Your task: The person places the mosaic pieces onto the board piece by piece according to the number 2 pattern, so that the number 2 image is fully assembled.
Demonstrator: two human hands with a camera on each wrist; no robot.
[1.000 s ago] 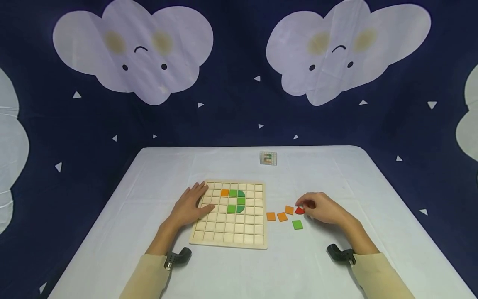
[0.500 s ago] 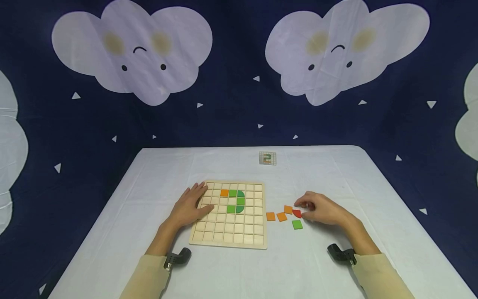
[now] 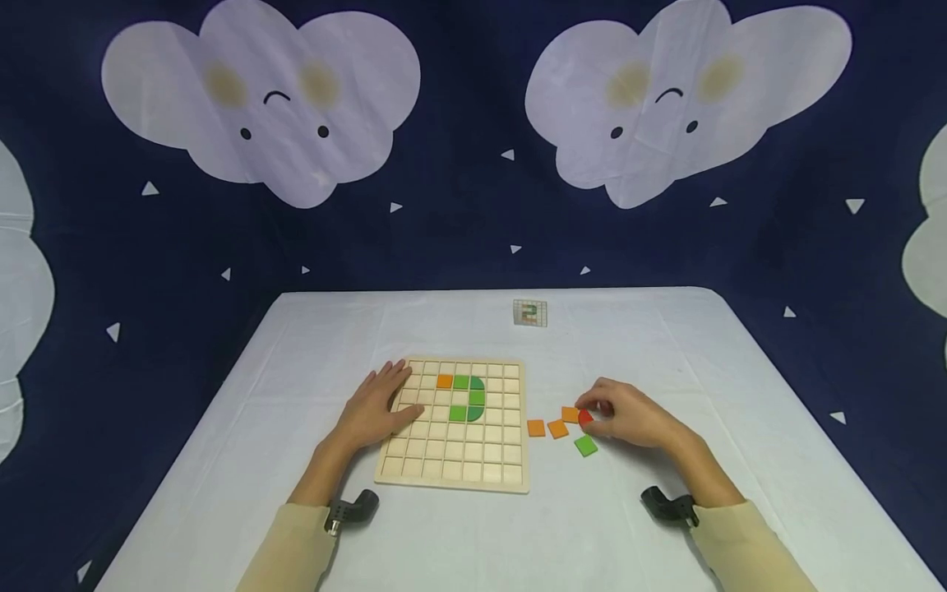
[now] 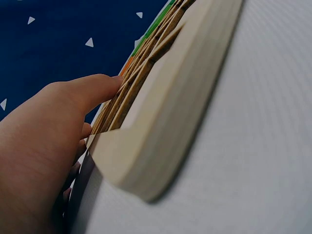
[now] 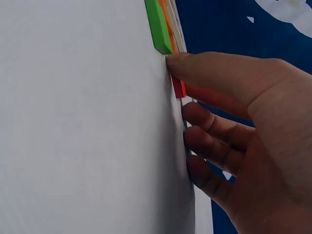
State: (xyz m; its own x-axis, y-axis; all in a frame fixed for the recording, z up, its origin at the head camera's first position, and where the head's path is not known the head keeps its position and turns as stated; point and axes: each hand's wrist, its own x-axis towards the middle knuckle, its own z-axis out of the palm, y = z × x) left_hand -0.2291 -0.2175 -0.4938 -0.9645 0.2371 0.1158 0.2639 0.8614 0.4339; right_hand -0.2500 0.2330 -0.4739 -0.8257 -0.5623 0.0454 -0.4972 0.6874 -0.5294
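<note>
My left hand (image 3: 370, 413) rests with spread fingers on the left side of a wooden grid board (image 3: 436, 452); in the left wrist view its thumb lies over the board's rim (image 4: 161, 136). Set in the grid are an orange square (image 3: 445, 381), several green squares and two dark green rounded tiles (image 3: 477, 383). Right of the board, my right hand (image 3: 632, 415) pinches a red rounded tile (image 3: 585, 417) between thumb and forefinger, low over the cloth. The right wrist view shows the thumb against the red tile (image 5: 179, 88), its other fingers loosely bent.
Three loose orange squares (image 3: 536, 428) lie between the board and my right hand. A green square (image 3: 586, 446) sits just nearer than the red tile. Farther back on the white cloth is a small printed grid card (image 3: 530, 312). A dark blue curtain hangs behind the table.
My right hand has shifted slightly left, and the red tile has turned and slid left up against the orange square. The loose green square has rotated. My left hand has stayed still.
</note>
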